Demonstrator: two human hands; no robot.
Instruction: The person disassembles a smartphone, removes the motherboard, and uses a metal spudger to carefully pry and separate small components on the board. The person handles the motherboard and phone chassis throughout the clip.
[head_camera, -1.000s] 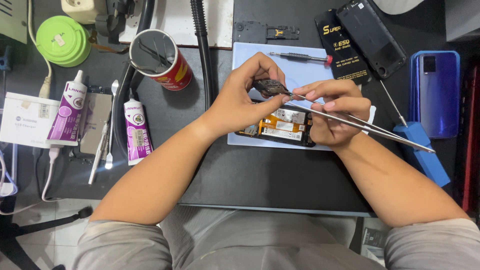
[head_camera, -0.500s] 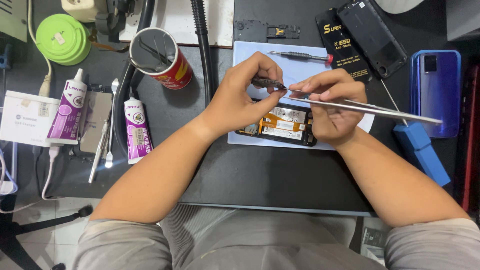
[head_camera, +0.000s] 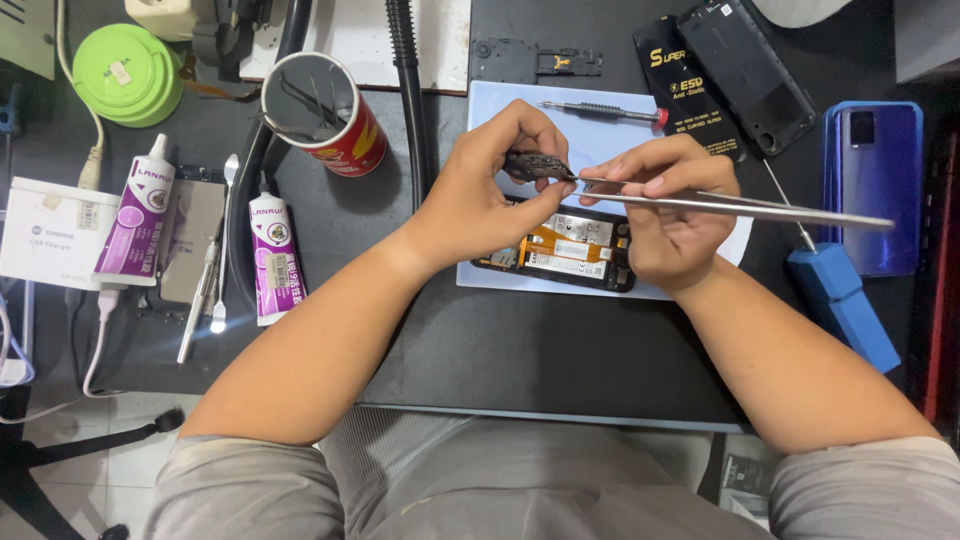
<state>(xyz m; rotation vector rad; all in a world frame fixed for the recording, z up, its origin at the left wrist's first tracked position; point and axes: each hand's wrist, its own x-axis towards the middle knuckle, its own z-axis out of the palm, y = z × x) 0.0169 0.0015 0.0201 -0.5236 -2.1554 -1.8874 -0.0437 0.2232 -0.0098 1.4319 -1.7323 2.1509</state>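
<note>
Nearest the camera: the person's grey-trousered lap, then both forearms reaching onto the dark work mat (head_camera: 560, 370).

Progress, judged from the layout: the opened phone (head_camera: 565, 250) lies back-off on the pale blue pad (head_camera: 520, 110), with orange flex and metal shields exposed, so opening is done. A small dark part (head_camera: 532, 165) is already out of the phone and held above it. Work on that part is in hand; reassembly is not done, since the back cover (head_camera: 752, 70) lies apart at the far right.

Left hand (head_camera: 480, 195): fingers closed in a pinch on the small dark part, thumb below, fingertips above. Right hand (head_camera: 665, 205): closed around long metal tweezers (head_camera: 740, 207), tips touching the part's right edge. Whether the tips are squeezed shut on anything is too small to tell.

Beyond the hands, a red-capped screwdriver (head_camera: 600, 110) lies on the pad. To the right are a blue-handled tool (head_camera: 840, 300), a blue phone (head_camera: 870, 180) and a black anti-static packet (head_camera: 680, 80).

Containers: the red can (head_camera: 325, 115) stands open at the far left of the hands and holds a few thin dark tools; exactly what kind is unclear. The green round box (head_camera: 130, 75) is lidded, contents hidden. Two white-and-purple glue tubes (head_camera: 270, 255) lie capped near a white charger box (head_camera: 50, 235), with a thin metal pry tool (head_camera: 205, 290) between the tubes.
</note>
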